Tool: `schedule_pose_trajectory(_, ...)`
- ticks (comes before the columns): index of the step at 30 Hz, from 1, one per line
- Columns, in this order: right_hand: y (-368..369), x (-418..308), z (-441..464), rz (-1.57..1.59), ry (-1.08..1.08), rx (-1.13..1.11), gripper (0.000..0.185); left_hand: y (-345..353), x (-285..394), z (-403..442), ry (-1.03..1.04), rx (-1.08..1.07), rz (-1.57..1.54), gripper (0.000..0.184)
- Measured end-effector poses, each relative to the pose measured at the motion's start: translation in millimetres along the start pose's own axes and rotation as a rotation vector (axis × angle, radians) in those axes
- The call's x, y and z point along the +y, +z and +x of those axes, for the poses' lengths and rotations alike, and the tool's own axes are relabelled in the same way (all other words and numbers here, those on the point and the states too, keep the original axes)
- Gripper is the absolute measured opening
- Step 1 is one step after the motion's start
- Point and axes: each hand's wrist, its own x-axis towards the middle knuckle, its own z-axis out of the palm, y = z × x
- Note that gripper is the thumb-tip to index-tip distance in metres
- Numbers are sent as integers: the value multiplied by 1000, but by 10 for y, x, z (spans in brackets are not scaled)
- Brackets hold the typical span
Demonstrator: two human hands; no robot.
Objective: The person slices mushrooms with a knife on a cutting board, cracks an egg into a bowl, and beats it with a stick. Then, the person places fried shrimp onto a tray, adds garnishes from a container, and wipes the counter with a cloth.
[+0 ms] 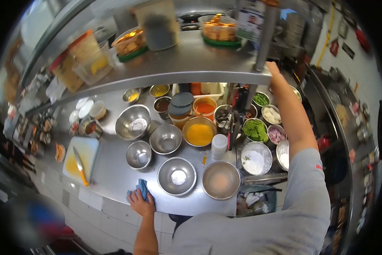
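My left hand [142,205] grips a bunched blue cloth [143,187] at the front edge of the steel counter. To the left of it lies a white cutting board [93,151], stained yellow, with an orange-handled knife [79,165] on top. My right arm stretches up and forward past the end of the overhead shelf. Of my right hand [274,70], only a part shows beside the shelf post, and its fingers are hidden. Near the cloth stand a small steel bowl [138,154] and a larger steel bowl [176,187].
The overhead shelf [169,77] carries plastic tubs, including one with a green base [220,32]. Below it are a bowl of yellow liquid [199,131], a tub of orange sauce [205,106] and a squeeze bottle [219,147]. Chopped greens [255,130] and white powder [254,161] fill containers at right.
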Motion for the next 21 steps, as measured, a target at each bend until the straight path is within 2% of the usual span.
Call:
schedule_pose_trajectory(5, 58, 54, 339, 81, 84, -27, 30, 12, -59, 12, 20, 29, -51, 55)
schedule_pose_trajectory(12, 668, 154, 502, 219, 277, 21, 31, -78, -54, 63, -27, -20, -52, 55)
schedule_pose_trajectory(17, 858, 192, 408, 371, 566, 82, 32, -48, -120, 53, -52, 5, -77, 57)
schedule_pose_trajectory(21, 849, 264, 179, 621, 841, 293, 33, -14, -186, 42, -33, 48, -87, 55)
